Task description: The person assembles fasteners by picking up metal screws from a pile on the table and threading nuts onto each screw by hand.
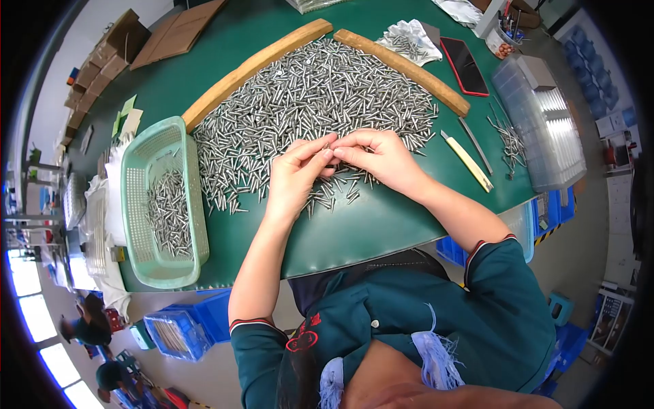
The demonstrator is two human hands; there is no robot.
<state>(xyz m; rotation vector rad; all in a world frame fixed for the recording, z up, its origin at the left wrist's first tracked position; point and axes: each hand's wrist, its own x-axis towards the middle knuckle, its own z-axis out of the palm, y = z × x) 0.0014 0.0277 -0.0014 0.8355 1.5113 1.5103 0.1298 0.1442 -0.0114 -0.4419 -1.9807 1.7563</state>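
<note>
A wide heap of small silver metal pins (306,88) is spread over the green table. My left hand (297,176) and my right hand (383,161) meet above the near edge of this heap. Both are closed, thumb and forefinger pinched, the fingertips almost touching. A small metal pin, mostly hidden by the fingers, seems to be held between them. Loose pins lie on the table just beneath my hands. To the left, a pale green plastic basket (129,204) contains more of the pins.
Two wooden bars (255,65) border the heap's far side. On the right lie a red-edged phone (464,66), a yellow utility knife (469,162), a thin metal strip (475,145) and a clear plastic box (545,129). Blue bins (191,324) stand below the table; other people are at far left.
</note>
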